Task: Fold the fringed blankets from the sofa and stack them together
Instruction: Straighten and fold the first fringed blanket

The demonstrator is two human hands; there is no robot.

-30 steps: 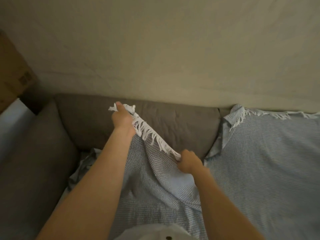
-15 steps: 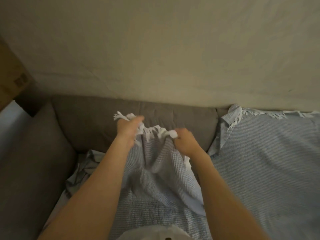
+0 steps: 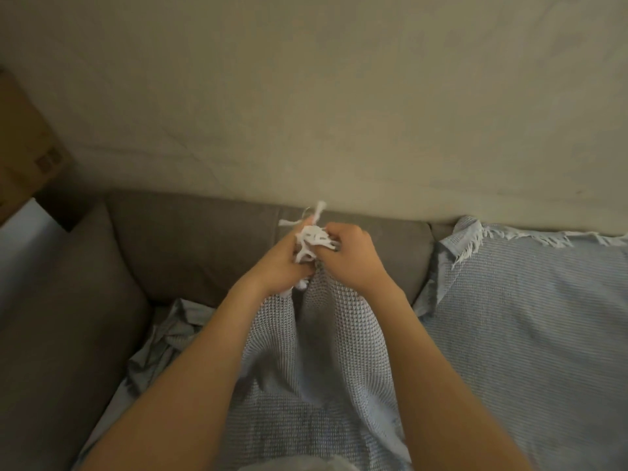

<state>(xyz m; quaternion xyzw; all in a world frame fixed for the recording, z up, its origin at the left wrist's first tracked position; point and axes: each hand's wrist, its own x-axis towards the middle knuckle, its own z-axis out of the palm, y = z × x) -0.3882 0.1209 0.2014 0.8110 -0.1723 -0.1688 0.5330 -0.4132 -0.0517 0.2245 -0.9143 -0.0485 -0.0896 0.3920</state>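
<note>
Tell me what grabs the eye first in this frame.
At centre, the left hand and right hand meet, both pinching the bunched white fringe of a pale blue blanket held up before the grey sofa. A second fringed blanket lies spread over the sofa's right side.

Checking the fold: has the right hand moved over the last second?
Yes. The right hand has risen from low against the sofa backrest to near its top and shifted left, meeting the left hand at the blanket fringe.
</note>
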